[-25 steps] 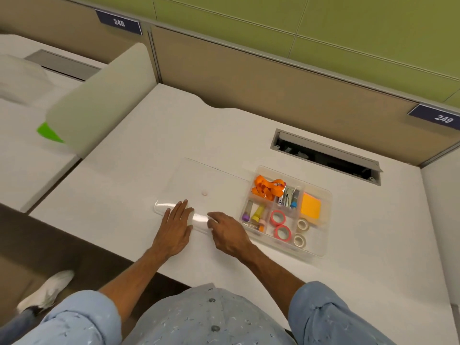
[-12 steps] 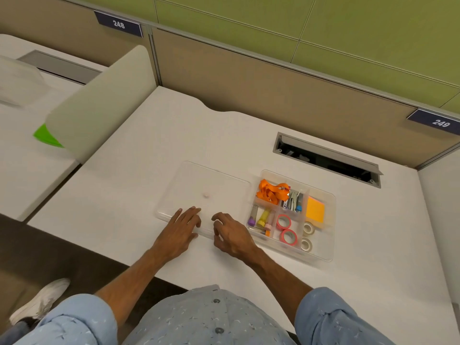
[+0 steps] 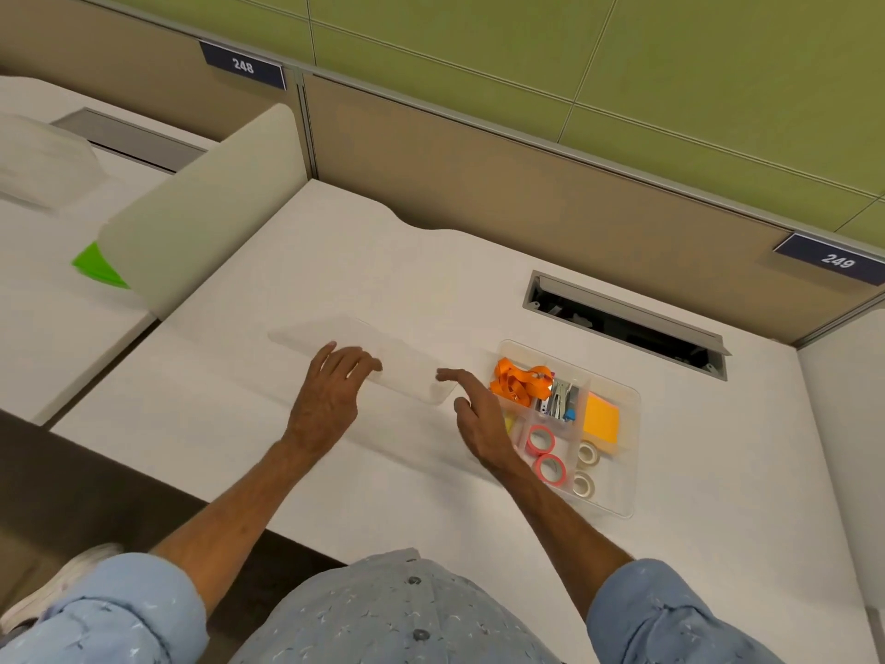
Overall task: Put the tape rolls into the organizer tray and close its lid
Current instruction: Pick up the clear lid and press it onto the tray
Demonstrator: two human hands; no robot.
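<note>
The clear lid [image 3: 383, 357], flat on the desk [image 3: 335, 261] half a second ago, is now tilted up, held at its near edge by the left hand [image 3: 330, 400] and right hand [image 3: 479, 419]. The tape rolls [image 3: 548, 455] are seen in the organizer tray [image 3: 622, 472] at 3 o'clock of the lid.

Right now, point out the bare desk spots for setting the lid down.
Bare desk lies between the clear lid and the back partition, and between the organizer tray and the near edge. It is crowded where both hands, left and right, meet the lid beside the tray.
</note>
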